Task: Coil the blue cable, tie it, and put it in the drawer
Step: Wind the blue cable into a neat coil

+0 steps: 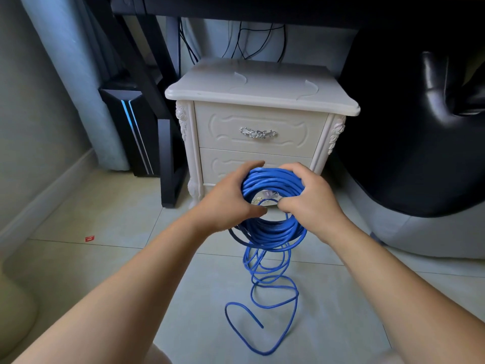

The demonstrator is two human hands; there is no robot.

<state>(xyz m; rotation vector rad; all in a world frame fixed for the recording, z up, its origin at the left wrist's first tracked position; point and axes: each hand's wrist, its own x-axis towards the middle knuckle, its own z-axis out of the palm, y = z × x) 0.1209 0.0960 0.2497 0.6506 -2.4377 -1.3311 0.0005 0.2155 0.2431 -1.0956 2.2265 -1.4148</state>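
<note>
A thick coil of blue cable (273, 179) is held upright in front of the white nightstand (259, 85). My left hand (228, 198) grips the coil's left side, thumb inside the ring. My right hand (312, 198) grips its right side with fingers curled round the strands. A clear plug end shows inside the ring. Loose loops of the blue cable hang from the coil and lie on the floor tiles, the free end pointing right near the bottom. The top drawer (258, 132) with a silver handle is closed; the lower drawer front sits partly behind the coil.
A black desk leg (168, 164) and a dark computer tower (131, 132) stand left of the nightstand. A black chair (425, 132) fills the right side. Dark wires hang behind the nightstand. A small red scrap (89, 238) lies on the tiles at left.
</note>
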